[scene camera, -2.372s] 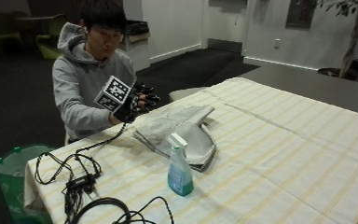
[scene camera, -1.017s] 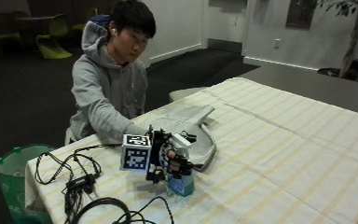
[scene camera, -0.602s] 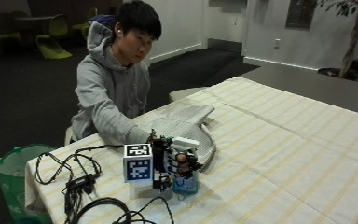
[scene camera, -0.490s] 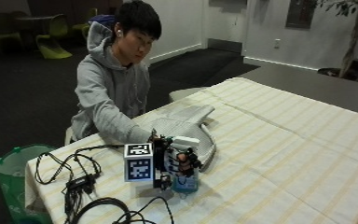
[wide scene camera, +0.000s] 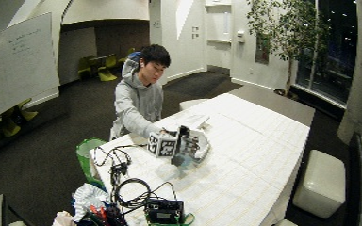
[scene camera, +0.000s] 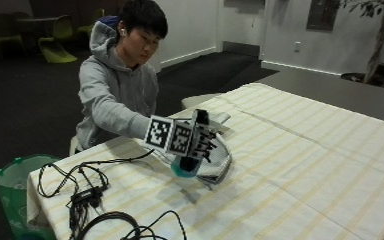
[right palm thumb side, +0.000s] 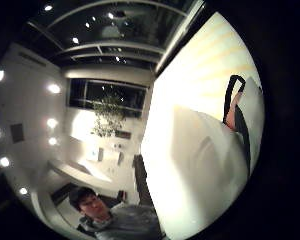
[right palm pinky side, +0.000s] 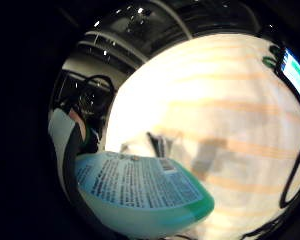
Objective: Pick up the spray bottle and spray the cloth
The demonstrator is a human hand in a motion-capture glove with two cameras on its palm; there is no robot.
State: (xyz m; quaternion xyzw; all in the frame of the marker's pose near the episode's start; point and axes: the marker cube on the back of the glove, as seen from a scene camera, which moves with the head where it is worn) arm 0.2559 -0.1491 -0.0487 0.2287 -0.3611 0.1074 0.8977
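So the black-gloved right hand [scene camera: 193, 141] is up off the table, fingers wrapped around the translucent blue-green plastic spray bottle [scene camera: 183, 170] — only the rounded bottom of it pokes out below the glove in the outside view. The bottle hangs in the air right over the near edge of the crumpled grey-and-white cloth [scene camera: 213, 159], which lies on the cream tablecloth with pale yellow stripes [scene camera: 312, 165]. In the little-finger-side palm view the bottle's printed label and teal base [right palm pinky side: 140, 195] fill the area next to the palm, with the striped tablecloth [right palm pinky side: 225, 115] spread out beyond it. The thumb-side palm view mostly shows a white blown-out shape close to the palm — can't tell what it is. Black cables [scene camera: 85, 192] snake across the table corner nearest the camera, and a green bin [scene camera: 15, 185] sits on the floor beside that corner.
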